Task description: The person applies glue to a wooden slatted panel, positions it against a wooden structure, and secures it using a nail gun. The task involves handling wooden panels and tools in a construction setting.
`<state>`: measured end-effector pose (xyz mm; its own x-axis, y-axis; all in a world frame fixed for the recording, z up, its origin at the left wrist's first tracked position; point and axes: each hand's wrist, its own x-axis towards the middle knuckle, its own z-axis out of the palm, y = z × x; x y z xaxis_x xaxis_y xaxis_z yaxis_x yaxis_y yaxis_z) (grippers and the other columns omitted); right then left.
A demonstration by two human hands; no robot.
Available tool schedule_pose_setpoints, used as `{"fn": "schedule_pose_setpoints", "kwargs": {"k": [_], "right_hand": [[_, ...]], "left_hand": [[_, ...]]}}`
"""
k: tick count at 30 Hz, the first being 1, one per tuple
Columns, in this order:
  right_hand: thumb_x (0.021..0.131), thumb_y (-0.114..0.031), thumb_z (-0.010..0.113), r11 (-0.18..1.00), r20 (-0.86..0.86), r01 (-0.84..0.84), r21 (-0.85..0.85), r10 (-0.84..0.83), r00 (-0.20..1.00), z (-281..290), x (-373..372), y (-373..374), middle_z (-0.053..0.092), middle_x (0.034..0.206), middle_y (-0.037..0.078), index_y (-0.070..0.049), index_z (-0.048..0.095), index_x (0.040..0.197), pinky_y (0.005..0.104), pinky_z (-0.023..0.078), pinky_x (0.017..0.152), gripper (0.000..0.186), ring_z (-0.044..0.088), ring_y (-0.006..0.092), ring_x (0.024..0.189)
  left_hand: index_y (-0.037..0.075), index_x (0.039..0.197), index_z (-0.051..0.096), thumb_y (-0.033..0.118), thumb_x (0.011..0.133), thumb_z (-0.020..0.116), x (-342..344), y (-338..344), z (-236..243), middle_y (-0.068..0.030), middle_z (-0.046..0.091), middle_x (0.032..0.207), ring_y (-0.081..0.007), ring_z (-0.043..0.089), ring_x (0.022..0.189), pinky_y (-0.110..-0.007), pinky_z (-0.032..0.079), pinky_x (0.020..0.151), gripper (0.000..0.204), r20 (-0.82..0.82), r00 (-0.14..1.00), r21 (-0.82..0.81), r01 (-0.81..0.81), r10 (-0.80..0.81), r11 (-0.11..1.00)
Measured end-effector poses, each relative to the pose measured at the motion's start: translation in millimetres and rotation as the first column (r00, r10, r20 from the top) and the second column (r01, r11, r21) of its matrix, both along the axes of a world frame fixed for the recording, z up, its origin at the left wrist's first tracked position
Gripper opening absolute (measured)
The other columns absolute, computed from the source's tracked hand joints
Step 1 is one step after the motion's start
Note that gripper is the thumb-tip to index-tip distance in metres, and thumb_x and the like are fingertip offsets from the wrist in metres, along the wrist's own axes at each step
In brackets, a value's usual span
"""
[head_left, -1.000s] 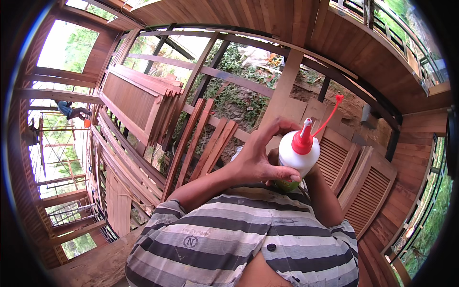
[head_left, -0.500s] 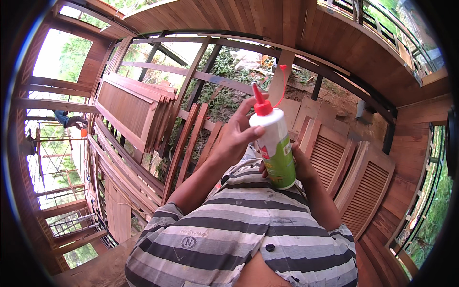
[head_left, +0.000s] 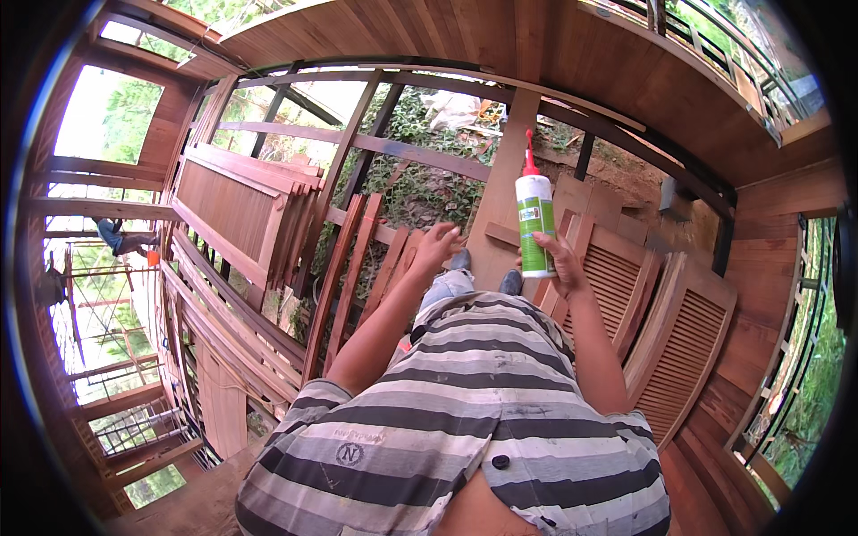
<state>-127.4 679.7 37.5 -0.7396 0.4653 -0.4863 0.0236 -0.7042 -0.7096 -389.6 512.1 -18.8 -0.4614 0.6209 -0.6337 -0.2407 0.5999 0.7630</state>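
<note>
My right hand [head_left: 560, 261] is shut around a white and green squeeze bottle [head_left: 534, 205], held upright with its red nozzle pointing up above a long wooden board [head_left: 496, 204]. Apart from it, to the left, my left hand [head_left: 438, 247] is empty, fingers slightly curled and apart. My booted feet [head_left: 510, 282] show below my hands, beyond my striped shirt.
Loose timber strips [head_left: 344, 286] and framed wooden panels [head_left: 223, 214] lean on the left; louvred shutters [head_left: 608, 295] stand at the right. An open frame shows plants and dirt beyond. A co-worker [head_left: 125, 237] perches at far left near an orange bucket [head_left: 153, 257].
My left hand has let go of the bottle and moved down-left. My right hand has moved the bottle up and away from my body, turning its label into view.
</note>
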Motion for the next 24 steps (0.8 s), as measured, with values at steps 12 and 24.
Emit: {"fn": "schedule_pose_setpoints", "kwargs": {"k": [12, 24], "right_hand": [[0.072, -0.038, 0.088, 0.829, 0.976, -0.54, -0.142, 0.21, 0.065, -230, 259, -114, 0.079, 0.107, 0.019, 0.001, 0.079, 0.113, 0.046, 0.06, 0.081, 0.057, 0.078, 0.0301, 0.089], [0.071, -0.045, 0.088, 0.972, 0.951, -0.234, 0.031, 0.043, 0.306, -259, 226, -92, 0.077, 0.115, 0.024, 0.001, 0.075, 0.119, 0.0449, 0.058, 0.088, 0.068, 0.077, 0.0349, 0.101]], "left_hand": [[-0.004, 0.114, 0.078, 0.034, 0.097, 0.073, -27, -294, -135, -0.0176, 0.08, 0.098, -0.0247, 0.077, 0.089, -0.039, 0.06, 0.082, 0.042, -0.162, 0.981, -0.556, -0.001, -0.108, 0.831], [-0.004, 0.127, 0.069, 0.026, 0.103, 0.07, -24, -133, -114, -0.012, 0.077, 0.101, -0.0172, 0.072, 0.083, -0.033, 0.058, 0.076, 0.039, -0.157, 0.98, -0.207, 0.09, -0.124, 0.974]]}}
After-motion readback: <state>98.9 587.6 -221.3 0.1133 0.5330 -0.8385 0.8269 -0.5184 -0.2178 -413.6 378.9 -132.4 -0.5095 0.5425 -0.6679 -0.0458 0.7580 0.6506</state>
